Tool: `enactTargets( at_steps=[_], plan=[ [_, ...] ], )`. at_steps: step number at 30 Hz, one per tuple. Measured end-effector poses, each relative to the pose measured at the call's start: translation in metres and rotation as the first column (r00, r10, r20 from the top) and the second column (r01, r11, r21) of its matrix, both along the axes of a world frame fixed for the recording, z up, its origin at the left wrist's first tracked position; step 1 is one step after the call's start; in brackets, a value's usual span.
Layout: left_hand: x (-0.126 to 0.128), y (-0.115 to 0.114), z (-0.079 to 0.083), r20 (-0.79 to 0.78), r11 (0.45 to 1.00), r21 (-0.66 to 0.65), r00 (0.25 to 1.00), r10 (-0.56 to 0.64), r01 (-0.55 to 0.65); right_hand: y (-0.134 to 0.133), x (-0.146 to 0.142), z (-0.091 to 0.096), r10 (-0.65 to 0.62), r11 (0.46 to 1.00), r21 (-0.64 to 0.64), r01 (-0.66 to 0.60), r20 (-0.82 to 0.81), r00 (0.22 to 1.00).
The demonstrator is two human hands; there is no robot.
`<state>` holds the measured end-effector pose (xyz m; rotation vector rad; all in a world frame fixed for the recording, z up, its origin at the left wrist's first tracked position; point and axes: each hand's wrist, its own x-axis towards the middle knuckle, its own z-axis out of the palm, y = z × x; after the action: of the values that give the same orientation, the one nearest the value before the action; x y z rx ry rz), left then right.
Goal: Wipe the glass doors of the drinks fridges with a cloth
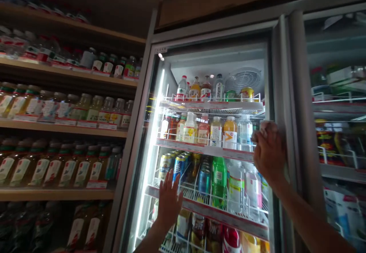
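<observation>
In the head view, the fingers of the right hand [270, 157] bend over a pale crumpled wipe [268, 126], seemingly gripping it against the glass door [214, 56], beside the metal door frame [283, 77]. Whether cloth or paper, the wipe should be light, limp and hard to break, best held bunched under flat fingertips; the glass is probably slick and stiff. Bunched up, the wipe shows no clear long axis or pointing end. The left hand [169, 203] is spread, fingers upward, holding nothing, before the blue cans [179, 165]; whether it touches glass I cannot tell.
</observation>
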<state>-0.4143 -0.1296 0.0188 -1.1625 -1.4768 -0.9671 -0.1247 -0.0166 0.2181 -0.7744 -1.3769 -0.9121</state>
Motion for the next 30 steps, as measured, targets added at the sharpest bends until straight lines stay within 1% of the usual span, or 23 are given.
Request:
enactTargets(
  at_steps=[1,2,3,4,5,7,8,9,10,11,13,15,17,18,19,20,21,24,26,27,28,29,30],
  plan=[
    [-0.008,0.002,0.012,0.014,1.000,0.025,1.000,0.016,-0.016,-0.002,-0.012,0.025,0.013,1.000,0.001,-0.013,-0.038,0.999],
    [-0.015,0.004,0.023,0.024,0.999,0.045,0.999,0.028,-0.029,-0.005,-0.028,0.041,0.033,0.999,0.007,-0.032,-0.045,0.998],
    [-0.022,0.006,0.033,0.030,0.997,0.067,0.999,0.037,-0.039,-0.010,-0.046,0.049,0.055,0.998,0.019,-0.055,-0.016,0.998],
    [-0.028,0.006,0.041,0.033,0.996,0.082,0.998,0.044,-0.047,-0.015,-0.064,0.049,0.079,0.996,0.036,-0.081,0.052,0.996],
    [-0.033,0.006,0.048,0.033,0.994,0.089,0.998,0.053,-0.055,-0.019,-0.082,0.043,0.098,0.993,0.055,-0.107,0.156,0.983],
    [-0.041,0.004,0.055,0.005,0.994,0.082,0.998,0.070,-0.070,-0.025,-0.108,0.026,0.103,0.983,0.095,-0.154,0.407,0.908],
    [-0.045,0.001,0.057,-0.011,0.995,0.068,0.997,0.080,-0.079,-0.026,-0.114,0.020,0.093,0.978,0.114,-0.175,0.512,0.854],
    [-0.048,-0.002,0.058,-0.025,0.995,0.050,0.996,0.089,-0.088,-0.025,-0.114,0.020,0.078,0.975,0.127,-0.182,0.576,0.814],
    [-0.052,-0.005,0.058,-0.035,0.995,0.028,0.995,0.097,-0.096,-0.023,-0.110,0.026,0.064,0.975,0.135,-0.174,0.583,0.810],
    [-0.057,-0.008,0.058,-0.045,0.995,0.001,0.994,0.102,-0.102,-0.020,-0.103,0.037,0.058,0.979,0.137,-0.153,0.531,0.846],
    [-0.066,-0.014,0.059,-0.047,0.992,-0.046,0.993,0.111,-0.114,-0.015,-0.089,0.075,0.061,0.990,0.103,-0.096,0.294,0.954],
    [-0.076,-0.018,0.060,0.004,0.989,-0.058,0.990,0.140,-0.139,-0.014,-0.089,0.116,0.072,0.995,0.062,-0.079,0.109,0.991],
    [-0.085,-0.022,0.059,0.080,0.984,-0.066,0.982,0.169,-0.164,-0.019,-0.111,0.144,0.099,0.993,0.051,-0.103,0.080,0.992],
    [-0.089,-0.024,0.058,0.107,0.983,-0.085,0.979,0.173,-0.165,-0.024,-0.129,0.150,0.116,0.991,0.049,-0.122,0.115,0.987],
    [-0.091,-0.026,0.057,0.120,0.981,-0.119,0.978,0.169,-0.154,-0.031,-0.152,0.150,0.136,0.988,0.044,-0.145,0.171,0.976],
    [-0.093,-0.029,0.056,0.124,0.978,-0.162,0.980,0.155,-0.134,-0.038,-0.177,0.144,0.159,0.984,0.038,-0.173,0.240,0.957],
    [-0.093,-0.032,0.054,0.133,0.972,-0.208,0.981,0.138,-0.108,-0.046,-0.203,0.133,0.183,0.979,0.030,-0.203,0.319,0.930],
    [-0.090,-0.046,0.046,0.221,0.951,-0.309,0.970,0.099,-0.026,-0.064,-0.271,0.081,0.241,0.953,0.023,-0.302,0.545,0.803],
    [-0.090,-0.057,0.039,0.283,0.936,-0.352,0.956,0.081,0.025,-0.070,-0.299,0.051,0.251,0.927,0.036,-0.372,0.676,0.692],
    [-0.091,-0.062,0.035,0.309,0.930,-0.366,0.948,0.077,0.044,-0.072,-0.306,0.042,0.244,0.915,0.043,-0.402,0.734,0.633],
    [-0.093,-0.069,0.030,0.331,0.926,-0.372,0.941,0.073,0.059,-0.073,-0.311,0.040,0.231,0.908,0.048,-0.416,0.770,0.594],
    [-0.097,-0.075,0.026,0.351,0.924,-0.376,0.934,0.071,0.071,-0.074,-0.314,0.045,0.221,0.909,0.052,-0.413,0.780,0.585],
    [-0.101,-0.082,0.022,0.372,0.923,-0.378,0.925,0.073,0.080,-0.074,-0.315,0.056,0.221,0.915,0.053,-0.399,0.764,0.607]
  ],
)
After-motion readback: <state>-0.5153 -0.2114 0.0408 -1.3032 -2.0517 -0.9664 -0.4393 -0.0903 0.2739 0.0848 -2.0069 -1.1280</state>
